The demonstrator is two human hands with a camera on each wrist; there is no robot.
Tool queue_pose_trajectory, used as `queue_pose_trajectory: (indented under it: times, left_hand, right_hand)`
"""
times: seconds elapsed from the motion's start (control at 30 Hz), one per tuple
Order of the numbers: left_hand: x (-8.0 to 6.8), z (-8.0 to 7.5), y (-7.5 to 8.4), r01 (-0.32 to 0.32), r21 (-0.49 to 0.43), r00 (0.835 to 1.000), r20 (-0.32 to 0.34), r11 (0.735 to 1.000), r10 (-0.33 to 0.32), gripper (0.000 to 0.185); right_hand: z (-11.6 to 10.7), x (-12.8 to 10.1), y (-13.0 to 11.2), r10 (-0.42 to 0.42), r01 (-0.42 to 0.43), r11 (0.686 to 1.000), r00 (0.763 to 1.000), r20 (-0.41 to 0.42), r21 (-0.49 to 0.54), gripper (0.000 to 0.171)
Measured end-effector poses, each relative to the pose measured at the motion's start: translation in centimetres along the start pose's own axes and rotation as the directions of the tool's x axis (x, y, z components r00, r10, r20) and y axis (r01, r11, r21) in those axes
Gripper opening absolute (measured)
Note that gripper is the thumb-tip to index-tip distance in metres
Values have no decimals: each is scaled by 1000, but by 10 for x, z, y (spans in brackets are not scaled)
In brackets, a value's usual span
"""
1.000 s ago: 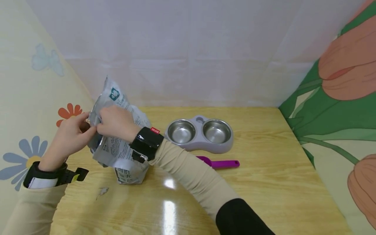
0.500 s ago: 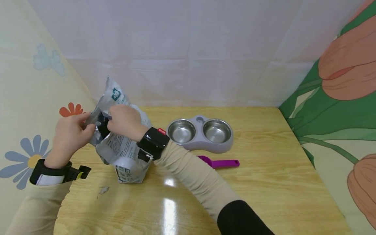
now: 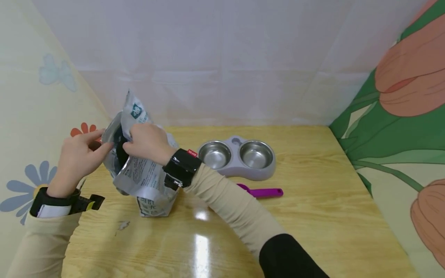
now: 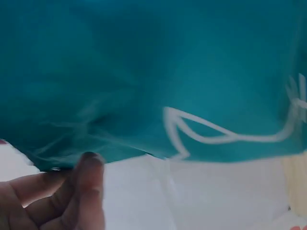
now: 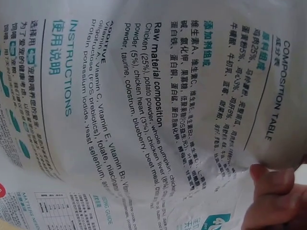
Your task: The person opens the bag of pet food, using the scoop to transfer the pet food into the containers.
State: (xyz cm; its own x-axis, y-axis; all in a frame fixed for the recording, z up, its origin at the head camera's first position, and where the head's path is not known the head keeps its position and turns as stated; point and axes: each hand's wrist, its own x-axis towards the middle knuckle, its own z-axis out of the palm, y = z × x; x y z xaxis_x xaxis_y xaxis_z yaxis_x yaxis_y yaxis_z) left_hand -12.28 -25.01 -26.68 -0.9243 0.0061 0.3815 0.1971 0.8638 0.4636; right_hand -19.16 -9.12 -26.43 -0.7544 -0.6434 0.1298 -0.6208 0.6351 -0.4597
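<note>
A silver pet food bag (image 3: 146,177) stands on the wooden table (image 3: 313,216) at the left, its top pulled apart with a dark opening showing. My left hand (image 3: 78,158) pinches the left edge of the bag's mouth. My right hand (image 3: 147,143) grips the right edge of the mouth. In the left wrist view the bag's teal side (image 4: 144,72) fills the frame, with fingertips (image 4: 91,167) at its lower edge. The right wrist view shows the printed back of the bag (image 5: 144,105) and a fingertip (image 5: 271,191) on it.
A grey double pet bowl (image 3: 236,156) with two steel dishes sits mid-table. A purple scoop (image 3: 260,192) lies in front of it, partly behind my right forearm. A flowered panel stands at the left, a tulip panel at the right, a white wall behind.
The bag's mouth has been pulled wider open between my two hands; the left hand moved slightly left and up. Bowl and scoop have not moved.
</note>
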Motion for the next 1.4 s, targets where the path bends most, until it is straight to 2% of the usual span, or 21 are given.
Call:
queue_pose_trajectory:
  times: [0.2, 0.37, 0.47, 0.6, 0.77, 0.9, 1.03, 1.23, 1.4]
  left_hand:
    - [16, 0, 3, -87, 28, 996, 31, 996, 86, 23]
    - [26, -3, 6, -50, 24, 995, 87, 998, 47, 28]
    - [29, -5, 8, -11, 39, 990, 138, 999, 5, 35]
    - [33, -5, 8, -9, 67, 986, 168, 998, -2, 37]
    - [37, -1, 7, -45, 110, 990, 138, 993, 29, 31]
    - [37, 1, 7, -55, 123, 993, 114, 991, 41, 30]
    - [37, 0, 8, -50, 139, 995, 92, 989, 38, 30]
    - [38, 0, 7, -39, 158, 999, 39, 987, 33, 28]
    - [37, -3, 2, -7, 190, 1000, -3, 982, 8, 29]
  right_hand:
    - [-2, 15, -6, -23, 22, 996, 1000, -7, -89, 35]
    - [-5, 31, -10, -13, 11, 984, 1000, -12, -175, 33]
    - [-7, 36, -14, 14, -12, 982, 1000, 11, -187, 27]
    - [-9, 39, -19, 51, -44, 979, 998, 34, -198, 18]
    - [-11, 39, -25, 79, -64, 966, 996, 49, -252, 7]
    - [-13, 39, -26, 82, -65, 944, 996, 38, -324, 14]
    - [-15, 41, -24, 125, -104, 923, 992, 33, -369, 15]
    - [-21, 40, -15, 175, -145, 925, 983, 56, -351, 24]
    - [-27, 31, -4, 174, -160, 947, 984, 25, -280, 12]
